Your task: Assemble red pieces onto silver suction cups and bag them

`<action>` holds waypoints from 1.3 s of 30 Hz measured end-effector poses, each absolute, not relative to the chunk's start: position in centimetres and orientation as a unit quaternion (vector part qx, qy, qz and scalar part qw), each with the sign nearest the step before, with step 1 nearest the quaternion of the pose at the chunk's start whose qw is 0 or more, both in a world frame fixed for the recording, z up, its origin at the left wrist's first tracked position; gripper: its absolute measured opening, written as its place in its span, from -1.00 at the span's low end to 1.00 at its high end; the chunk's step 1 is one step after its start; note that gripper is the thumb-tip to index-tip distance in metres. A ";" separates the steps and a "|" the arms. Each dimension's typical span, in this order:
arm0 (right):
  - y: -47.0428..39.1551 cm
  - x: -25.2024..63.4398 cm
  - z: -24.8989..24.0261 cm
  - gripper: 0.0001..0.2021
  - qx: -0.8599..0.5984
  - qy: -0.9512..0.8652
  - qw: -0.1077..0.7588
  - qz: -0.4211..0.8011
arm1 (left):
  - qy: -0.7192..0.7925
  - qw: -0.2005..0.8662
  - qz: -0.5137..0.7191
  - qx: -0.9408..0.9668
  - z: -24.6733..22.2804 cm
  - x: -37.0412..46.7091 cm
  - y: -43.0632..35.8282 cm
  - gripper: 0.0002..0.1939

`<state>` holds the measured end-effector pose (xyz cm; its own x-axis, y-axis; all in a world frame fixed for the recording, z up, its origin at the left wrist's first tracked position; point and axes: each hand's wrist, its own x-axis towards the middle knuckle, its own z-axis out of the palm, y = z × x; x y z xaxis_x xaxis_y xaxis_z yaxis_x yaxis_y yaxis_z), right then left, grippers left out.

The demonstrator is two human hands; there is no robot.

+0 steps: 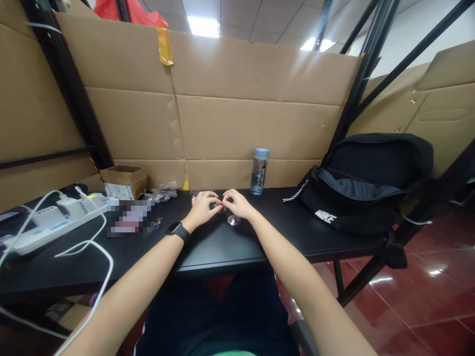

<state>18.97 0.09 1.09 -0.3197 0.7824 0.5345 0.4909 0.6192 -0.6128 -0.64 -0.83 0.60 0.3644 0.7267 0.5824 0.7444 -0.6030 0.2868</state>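
Over the middle of the black table (222, 252), my left hand (202, 207) and my right hand (236, 203) meet with fingertips pinched together. A tiny red item (221, 203) shows between them; its shape is too small to make out, and both hands seem to grip it. Just below my right hand, a small round shiny dish (233, 220) rests on the table, with small reddish bits in it. A dark watch is on my left wrist.
A blue-capped bottle (258, 173) stands behind my right hand. An open black backpack (356, 188) lies at the right. At the left are a white power strip (55, 222) with cables, a small cardboard box (126, 180) and clear plastic bags (163, 192). Cardboard panels rise behind.
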 end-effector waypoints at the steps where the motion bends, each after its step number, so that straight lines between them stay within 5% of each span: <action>1: -0.1 18.9 1.2 -0.93 -0.400 -0.798 0.417 0.169 | -0.444 0.013 -0.342 -0.828 0.5 -0.7 -0.7 -0.82; 5: -0.8 20.0 2.4 -0.94 -0.413 -0.817 0.371 0.158 | -0.452 0.013 -0.330 -0.828 0.4 -0.9 -0.5 -0.84; 10: -1.2 23.6 3.9 -0.65 -0.422 -0.851 0.208 0.233 | -0.455 -0.032 -0.308 -0.835 0.9 -1.2 -0.8 -0.81; 14: -0.9 24.6 3.8 -0.78 -0.411 -0.861 0.158 0.254 | -0.446 -0.048 -0.303 -0.841 0.9 -1.4 -0.8 -0.79; 24: -0.4 24.2 3.3 -0.97 -0.412 -0.866 0.180 0.218 | -0.439 -0.019 -0.274 -0.856 0.3 -1.6 -0.4 -0.83; 39: 0.1 23.5 2.8 -0.95 -0.444 -0.823 0.316 0.162 | -0.452 -0.072 -0.357 -0.814 1.7 -1.2 -1.2 -0.80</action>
